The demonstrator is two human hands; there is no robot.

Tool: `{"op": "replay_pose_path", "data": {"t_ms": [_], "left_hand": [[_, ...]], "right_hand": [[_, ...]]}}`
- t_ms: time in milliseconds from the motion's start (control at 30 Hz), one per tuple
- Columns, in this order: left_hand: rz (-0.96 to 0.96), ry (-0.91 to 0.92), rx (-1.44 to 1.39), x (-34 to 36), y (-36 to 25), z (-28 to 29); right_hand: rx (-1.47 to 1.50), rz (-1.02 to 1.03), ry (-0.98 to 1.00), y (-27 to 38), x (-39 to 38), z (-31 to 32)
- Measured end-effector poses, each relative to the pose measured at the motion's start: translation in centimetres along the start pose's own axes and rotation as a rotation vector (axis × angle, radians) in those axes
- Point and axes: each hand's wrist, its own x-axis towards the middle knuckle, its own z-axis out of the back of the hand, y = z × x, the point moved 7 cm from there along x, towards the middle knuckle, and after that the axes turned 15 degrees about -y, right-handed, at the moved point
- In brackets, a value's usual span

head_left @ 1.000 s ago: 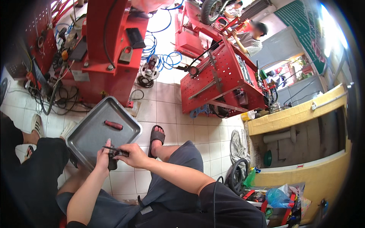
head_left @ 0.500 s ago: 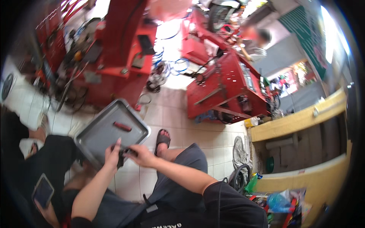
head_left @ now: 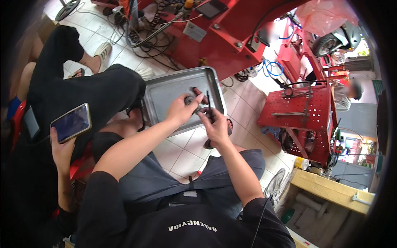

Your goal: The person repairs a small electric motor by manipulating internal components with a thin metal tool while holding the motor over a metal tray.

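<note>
While fingers grip dark part, tray holds red tool

Apparently one white word on black shirt

Red cart (motorcycle beyond)

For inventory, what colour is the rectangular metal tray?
The tray is silver-grey, clearest in the head view.
</note>
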Motion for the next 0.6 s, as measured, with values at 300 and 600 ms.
{"op": "replay_pose_path", "data": {"t_ms": [300, 600], "left_hand": [[0.073, -0.097, -0.22, 2.6, -0.2, 2.5], [0.643, -0.005, -0.588, 2.6, -0.2, 2.2]], "right_hand": [[0.168, -0.16, -0.054, -0.9, -0.1, -2.5], [-0.446, -0.233, -0.052, -14.3, -1.0, -5.3]]}}
